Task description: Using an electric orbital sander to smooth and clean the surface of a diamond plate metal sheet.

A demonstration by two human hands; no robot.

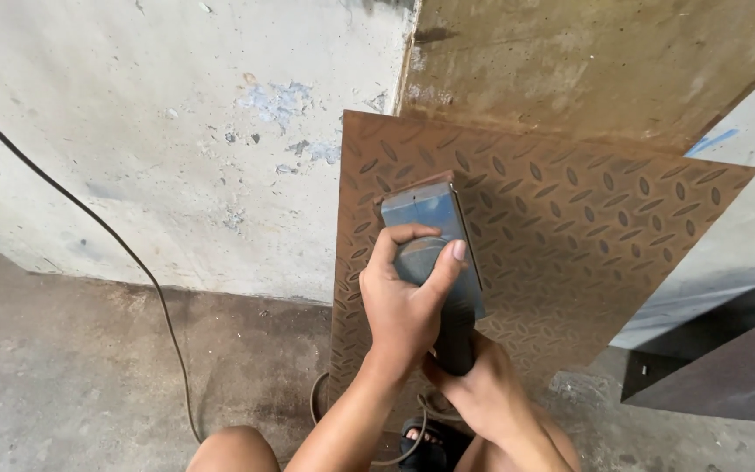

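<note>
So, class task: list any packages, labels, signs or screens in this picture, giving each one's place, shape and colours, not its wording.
None in view: no package, label, sign or screen.
The left hand and right hand grip a grey-blue power tool against a rusty brown tread plate leaning on the stained wall.

Plate [570,227] was rusty brown metal, raised tread pattern, matt. Sander [434,236] had grey metal body, dull sheen. Wall [176,149] was rough, chipped plaster.
</note>
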